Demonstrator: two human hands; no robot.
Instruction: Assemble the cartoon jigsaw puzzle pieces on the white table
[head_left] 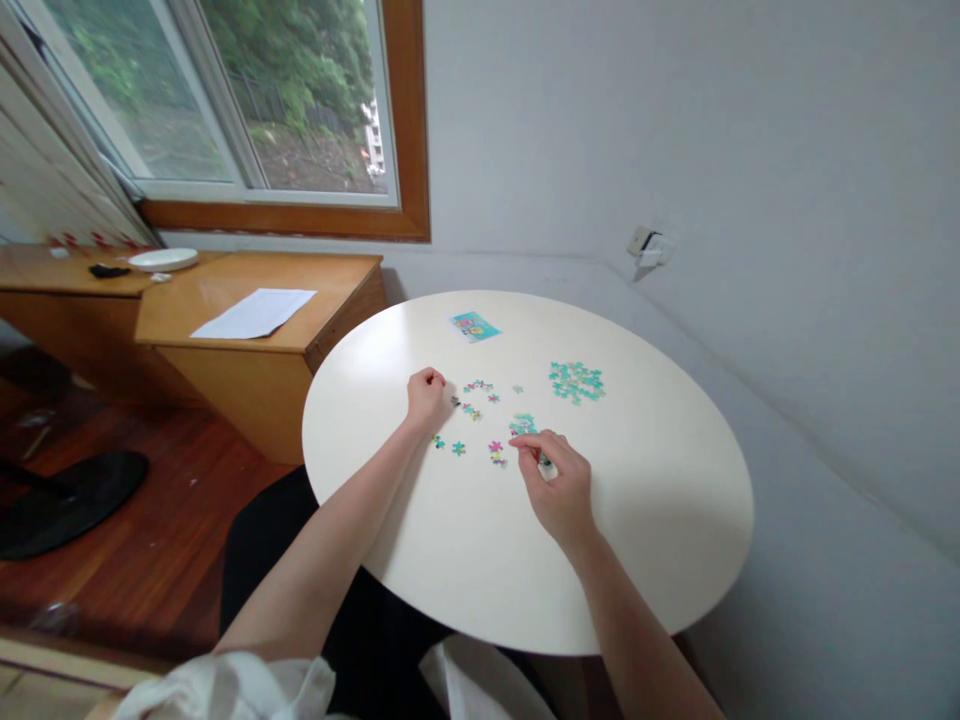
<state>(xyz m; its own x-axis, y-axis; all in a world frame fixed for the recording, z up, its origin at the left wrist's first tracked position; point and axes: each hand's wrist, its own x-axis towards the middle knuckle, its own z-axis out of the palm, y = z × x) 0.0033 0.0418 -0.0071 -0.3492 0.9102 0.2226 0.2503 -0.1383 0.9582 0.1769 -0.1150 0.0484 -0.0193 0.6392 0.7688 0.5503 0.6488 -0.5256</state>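
My left hand [427, 397] rests on the white round table, its fingers curled closed beside several loose jigsaw puzzle pieces [471, 410]. Whatever it may hold is hidden. My right hand [556, 482] hovers over the table, thumb and forefinger pinched together. I cannot make out what is between the fingertips. Just beyond them lies a small cluster of teal puzzle pieces [523, 424], partly covered by the hand. A pink and yellow piece group [496, 453] lies left of the fingertips. Between my hands, green pieces [458, 449] are scattered on the surface.
A pile of teal puzzle pieces [576, 382] lies at the right of the white table [660, 540]. At the back is a colourful picture card [475, 326]. A wooden cabinet [232, 375] with a paper sheet [255, 313] stands left; the wall [825, 300] borders the right.
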